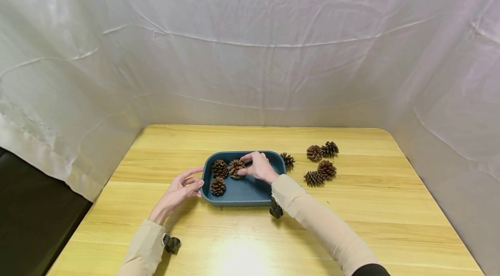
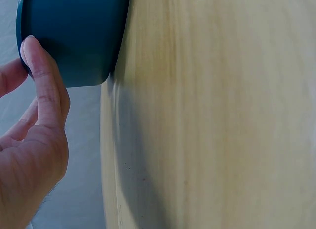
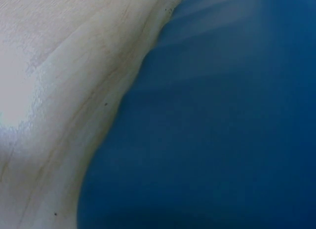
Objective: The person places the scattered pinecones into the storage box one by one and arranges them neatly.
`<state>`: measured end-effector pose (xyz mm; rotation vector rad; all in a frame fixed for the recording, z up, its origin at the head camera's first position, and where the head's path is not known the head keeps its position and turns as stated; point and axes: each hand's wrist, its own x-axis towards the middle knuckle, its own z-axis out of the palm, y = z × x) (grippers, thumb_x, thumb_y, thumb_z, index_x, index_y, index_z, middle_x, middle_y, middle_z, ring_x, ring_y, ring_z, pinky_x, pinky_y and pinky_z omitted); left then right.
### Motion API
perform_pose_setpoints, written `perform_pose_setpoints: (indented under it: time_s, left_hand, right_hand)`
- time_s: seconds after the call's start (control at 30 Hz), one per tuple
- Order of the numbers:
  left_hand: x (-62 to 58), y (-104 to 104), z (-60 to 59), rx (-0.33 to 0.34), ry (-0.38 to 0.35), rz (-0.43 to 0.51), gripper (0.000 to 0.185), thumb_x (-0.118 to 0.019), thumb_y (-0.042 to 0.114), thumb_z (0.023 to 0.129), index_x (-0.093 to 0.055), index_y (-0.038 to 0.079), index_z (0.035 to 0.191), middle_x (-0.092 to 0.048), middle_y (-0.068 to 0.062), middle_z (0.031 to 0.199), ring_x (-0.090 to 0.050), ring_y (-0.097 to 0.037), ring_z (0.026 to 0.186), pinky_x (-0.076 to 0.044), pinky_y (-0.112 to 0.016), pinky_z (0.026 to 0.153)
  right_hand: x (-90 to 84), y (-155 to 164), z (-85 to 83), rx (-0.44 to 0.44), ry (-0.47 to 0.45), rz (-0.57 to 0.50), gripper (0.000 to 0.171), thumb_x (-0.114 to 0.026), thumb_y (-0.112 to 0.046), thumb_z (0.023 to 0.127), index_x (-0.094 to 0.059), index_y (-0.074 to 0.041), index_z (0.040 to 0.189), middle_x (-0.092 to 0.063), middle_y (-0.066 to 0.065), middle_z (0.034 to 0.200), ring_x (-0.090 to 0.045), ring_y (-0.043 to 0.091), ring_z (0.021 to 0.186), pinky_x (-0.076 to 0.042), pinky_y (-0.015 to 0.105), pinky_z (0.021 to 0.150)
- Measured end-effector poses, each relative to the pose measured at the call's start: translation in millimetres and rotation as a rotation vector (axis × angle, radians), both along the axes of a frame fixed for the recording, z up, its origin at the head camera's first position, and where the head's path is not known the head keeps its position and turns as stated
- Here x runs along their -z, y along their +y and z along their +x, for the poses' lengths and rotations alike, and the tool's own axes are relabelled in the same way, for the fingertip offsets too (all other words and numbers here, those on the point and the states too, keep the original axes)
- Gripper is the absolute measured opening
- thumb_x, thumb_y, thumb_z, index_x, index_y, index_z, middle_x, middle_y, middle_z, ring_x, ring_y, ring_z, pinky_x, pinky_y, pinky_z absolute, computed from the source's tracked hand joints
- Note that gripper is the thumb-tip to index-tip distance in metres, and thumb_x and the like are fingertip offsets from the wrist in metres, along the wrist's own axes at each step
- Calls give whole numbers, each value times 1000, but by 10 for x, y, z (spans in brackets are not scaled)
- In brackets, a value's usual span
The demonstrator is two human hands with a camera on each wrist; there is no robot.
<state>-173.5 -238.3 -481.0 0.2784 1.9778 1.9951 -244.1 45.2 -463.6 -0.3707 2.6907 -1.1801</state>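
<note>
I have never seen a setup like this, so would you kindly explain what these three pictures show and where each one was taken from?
There is no machine here: a person works with two bare hands. The wide picture comes from a camera on the head, looking down at a wooden table. The other two come from cameras on the wrists.

On the table sits a blue tray with three pine cones inside. Five more loose pine cones lie to its right.

The right hand pinches one cone in the tray. The left hand touches the tray's outer wall with straight fingers, as the left wrist view shows. The right wrist view shows only blurred blue tray and table.
</note>
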Motion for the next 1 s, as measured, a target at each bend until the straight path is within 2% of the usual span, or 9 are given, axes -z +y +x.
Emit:
perform_pose_setpoints:
  time_s: [0.27, 0.83, 0.9, 1.0]
  left_hand:
    - [11, -1, -7, 0, 4, -10, 60, -59, 7, 101, -30, -9, 152, -65, -2, 98, -65, -10, 75, -63, -27, 75]
    - [11, 0, -5, -1, -2, -9, 61, -58, 7, 101, -30, -9, 152, -65, -2, 97, -65, -10, 75, -63, -27, 75]
    - [10, 0, -3, -2, -3, -8, 61, -58, 7, 101, -30, -9, 152, -65, -1, 97, -65, -9, 75, -63, -27, 75]
    - [9, -2, -2, -2, -1, -8, 61, -58, 7, 101, -29, -9, 152, -65, -1, 97, -65, -9, 75, -63, -27, 75]
  right_hand:
    - [-25, 17, 23, -23, 35, 20, 44, -84, -26, 83, -73, -13, 123, -71, 8, 127, -52, 35, 127, -49, 50, 106]
    - [-25, 70, -2, 6, -16, -46, 47, -85, -28, 82, -72, -15, 125, -72, 5, 124, -46, 33, 128, -46, 51, 109]
    - [-29, 85, -3, 1, -12, -54, 47, -85, -29, 82, -72, -14, 125, -73, 5, 123, -46, 32, 129, -48, 49, 105]
    - [-30, 103, -8, -9, 4, -54, 47, -85, -29, 82, -72, -14, 125, -74, 5, 121, -55, 31, 124, -55, 43, 97]
